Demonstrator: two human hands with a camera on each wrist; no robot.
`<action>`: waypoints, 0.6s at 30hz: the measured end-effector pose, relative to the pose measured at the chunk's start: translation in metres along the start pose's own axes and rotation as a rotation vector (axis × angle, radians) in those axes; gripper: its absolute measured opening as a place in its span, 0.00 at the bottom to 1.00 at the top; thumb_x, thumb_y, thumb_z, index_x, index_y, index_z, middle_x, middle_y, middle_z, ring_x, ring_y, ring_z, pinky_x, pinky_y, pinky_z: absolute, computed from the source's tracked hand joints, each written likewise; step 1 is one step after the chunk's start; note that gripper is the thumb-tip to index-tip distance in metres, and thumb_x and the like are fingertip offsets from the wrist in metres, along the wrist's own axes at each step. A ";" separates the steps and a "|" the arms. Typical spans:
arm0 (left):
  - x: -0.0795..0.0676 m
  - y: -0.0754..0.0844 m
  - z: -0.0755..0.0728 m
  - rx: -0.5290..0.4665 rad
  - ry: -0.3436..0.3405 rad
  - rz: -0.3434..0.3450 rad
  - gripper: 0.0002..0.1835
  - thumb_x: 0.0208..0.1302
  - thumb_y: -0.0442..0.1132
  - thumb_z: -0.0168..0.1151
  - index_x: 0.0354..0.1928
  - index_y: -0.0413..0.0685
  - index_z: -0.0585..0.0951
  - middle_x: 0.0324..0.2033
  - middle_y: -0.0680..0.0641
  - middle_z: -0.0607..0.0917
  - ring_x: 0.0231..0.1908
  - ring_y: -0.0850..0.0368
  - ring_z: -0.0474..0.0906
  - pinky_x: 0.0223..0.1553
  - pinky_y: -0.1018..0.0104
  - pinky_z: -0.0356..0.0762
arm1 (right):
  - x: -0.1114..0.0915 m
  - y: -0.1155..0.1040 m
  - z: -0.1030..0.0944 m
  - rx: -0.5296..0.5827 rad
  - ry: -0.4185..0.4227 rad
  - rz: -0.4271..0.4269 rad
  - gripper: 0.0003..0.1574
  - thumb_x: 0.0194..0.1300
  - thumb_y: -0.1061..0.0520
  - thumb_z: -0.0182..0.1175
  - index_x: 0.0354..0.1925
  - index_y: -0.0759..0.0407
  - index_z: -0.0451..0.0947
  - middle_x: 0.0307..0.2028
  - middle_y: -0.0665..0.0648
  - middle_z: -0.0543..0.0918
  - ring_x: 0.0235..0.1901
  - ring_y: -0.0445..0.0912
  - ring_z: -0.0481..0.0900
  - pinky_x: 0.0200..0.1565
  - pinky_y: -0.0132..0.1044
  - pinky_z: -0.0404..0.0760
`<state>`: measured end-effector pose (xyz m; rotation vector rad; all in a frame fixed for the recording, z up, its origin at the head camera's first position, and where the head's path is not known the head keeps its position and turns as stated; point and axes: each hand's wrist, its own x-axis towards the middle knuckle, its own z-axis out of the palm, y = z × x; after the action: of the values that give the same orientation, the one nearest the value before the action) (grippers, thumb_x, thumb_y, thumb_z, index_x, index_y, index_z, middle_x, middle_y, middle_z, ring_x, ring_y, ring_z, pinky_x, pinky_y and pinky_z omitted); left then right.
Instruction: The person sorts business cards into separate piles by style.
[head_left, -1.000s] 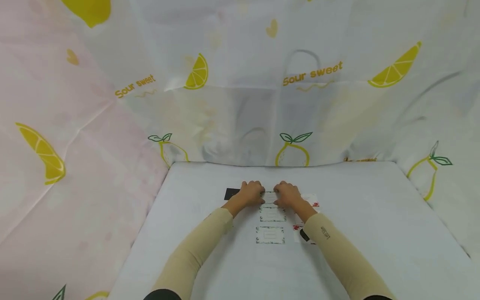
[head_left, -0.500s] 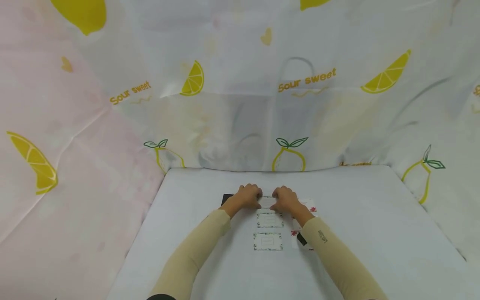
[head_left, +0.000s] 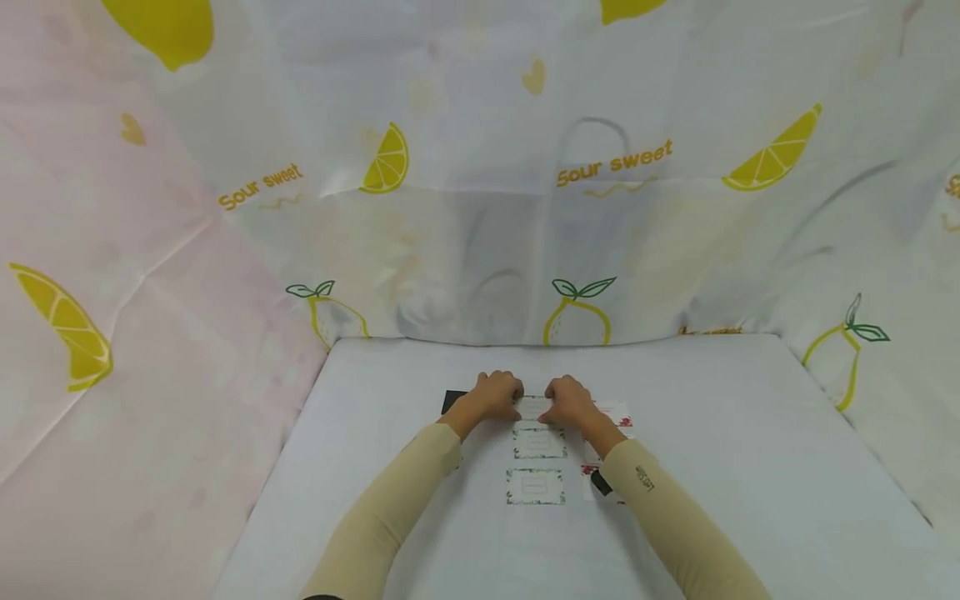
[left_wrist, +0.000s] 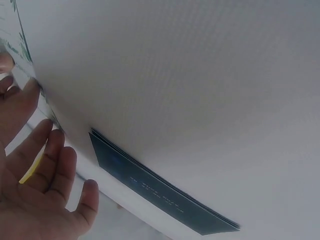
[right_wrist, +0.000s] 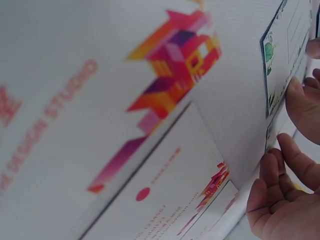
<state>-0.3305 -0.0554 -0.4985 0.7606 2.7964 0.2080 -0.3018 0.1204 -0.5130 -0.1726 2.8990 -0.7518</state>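
In the head view a white card with a leafy green border (head_left: 533, 408) lies farthest back in a column of such cards. My left hand (head_left: 497, 395) holds its left edge, thumb at the near corner and fingers at the far one. My right hand (head_left: 568, 402) does the same at its right edge. Closer to me lie a middle leafy card (head_left: 540, 443) and a near leafy card (head_left: 535, 487). The left wrist view shows thumb and fingertips right at the card's edge, beside a dark card stack (left_wrist: 160, 185).
White cards with red print (head_left: 615, 413) form a column on the right, partly hidden by my right forearm. The right wrist view shows one red-printed card (right_wrist: 165, 200) close up. A lemon-patterned curtain (head_left: 480, 217) hangs behind the white table (head_left: 405, 367).
The head view has tilted up a little, so the table and cards sit lower in it. Both hands stay at the far leafy card, with hardly any movement.
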 end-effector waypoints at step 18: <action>0.003 0.000 -0.001 -0.022 -0.022 -0.016 0.20 0.54 0.46 0.75 0.50 0.50 0.85 0.40 0.54 0.83 0.41 0.58 0.75 0.53 0.55 0.70 | 0.003 0.004 -0.004 0.063 -0.031 -0.038 0.31 0.49 0.53 0.78 0.48 0.66 0.79 0.46 0.62 0.80 0.46 0.53 0.77 0.55 0.49 0.75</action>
<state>-0.3331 -0.0536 -0.4977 0.7303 2.7742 0.2257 -0.3055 0.1254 -0.5120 -0.2316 2.8464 -0.8373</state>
